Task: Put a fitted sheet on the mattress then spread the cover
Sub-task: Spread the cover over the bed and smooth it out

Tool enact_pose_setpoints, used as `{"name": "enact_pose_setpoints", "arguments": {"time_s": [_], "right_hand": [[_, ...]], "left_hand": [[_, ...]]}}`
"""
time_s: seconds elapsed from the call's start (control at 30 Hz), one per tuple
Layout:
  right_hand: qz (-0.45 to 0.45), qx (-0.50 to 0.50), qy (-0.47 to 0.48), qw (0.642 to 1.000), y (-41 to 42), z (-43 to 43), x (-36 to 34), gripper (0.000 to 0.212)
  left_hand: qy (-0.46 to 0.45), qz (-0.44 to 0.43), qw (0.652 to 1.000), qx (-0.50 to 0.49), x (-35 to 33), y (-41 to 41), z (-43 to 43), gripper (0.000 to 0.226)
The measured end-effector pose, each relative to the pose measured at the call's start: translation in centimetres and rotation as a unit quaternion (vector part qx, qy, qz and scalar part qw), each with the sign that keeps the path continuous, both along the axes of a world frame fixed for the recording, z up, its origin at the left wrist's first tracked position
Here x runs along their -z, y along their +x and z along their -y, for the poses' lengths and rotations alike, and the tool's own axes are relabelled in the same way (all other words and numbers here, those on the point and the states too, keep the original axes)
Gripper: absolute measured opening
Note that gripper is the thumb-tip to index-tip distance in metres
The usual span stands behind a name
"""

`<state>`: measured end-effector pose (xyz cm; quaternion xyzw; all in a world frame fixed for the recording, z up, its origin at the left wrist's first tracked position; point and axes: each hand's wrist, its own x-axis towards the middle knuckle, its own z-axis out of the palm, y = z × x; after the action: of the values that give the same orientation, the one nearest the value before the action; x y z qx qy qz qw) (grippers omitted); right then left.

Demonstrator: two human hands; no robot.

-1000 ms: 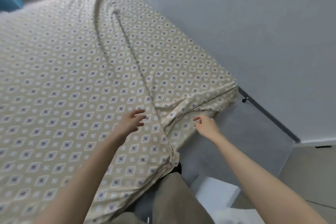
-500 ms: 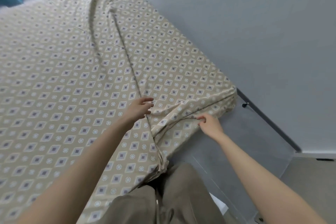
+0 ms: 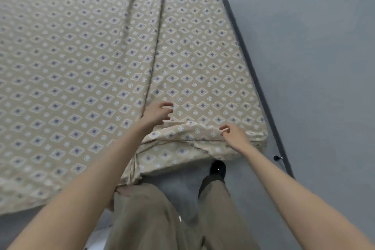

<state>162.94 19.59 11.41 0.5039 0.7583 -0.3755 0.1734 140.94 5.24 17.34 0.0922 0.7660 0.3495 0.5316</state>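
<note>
A bedroom in a home, seen from above by someone standing at the foot of the bed. A wide mattress (image 3: 251, 144) fills most of the view, wrapped in a beige fitted sheet (image 3: 85, 71) printed with rows of small grey diamonds and white rings, and creased by one long fold up the middle. Its far side lies close against a plain pale grey wall (image 3: 316, 50) edged by a dark skirting strip (image 3: 243, 32). The floor (image 3: 178, 184) is smooth and grey. The person's loose khaki trousers (image 3: 152, 221) and one dark shoe (image 3: 218, 168) show beside the mattress corner.
</note>
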Motion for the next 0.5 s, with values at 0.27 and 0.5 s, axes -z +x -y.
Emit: {"name": "enact_pose_setpoints", "arguments": {"time_s": [0.27,0.5], "right_hand": [[0.048,-0.201,-0.03,0.978,1.9,-6.9,-0.4,0.033],[0.056,-0.284,-0.04,0.956,3.1,-7.1,0.9,0.031]], "left_hand": [[-0.013,0.015,0.981,-0.194,1.4,7.3,-1.1,0.034],[-0.024,0.007,0.954,-0.3,2.0,12.3,1.1,0.032]]}}
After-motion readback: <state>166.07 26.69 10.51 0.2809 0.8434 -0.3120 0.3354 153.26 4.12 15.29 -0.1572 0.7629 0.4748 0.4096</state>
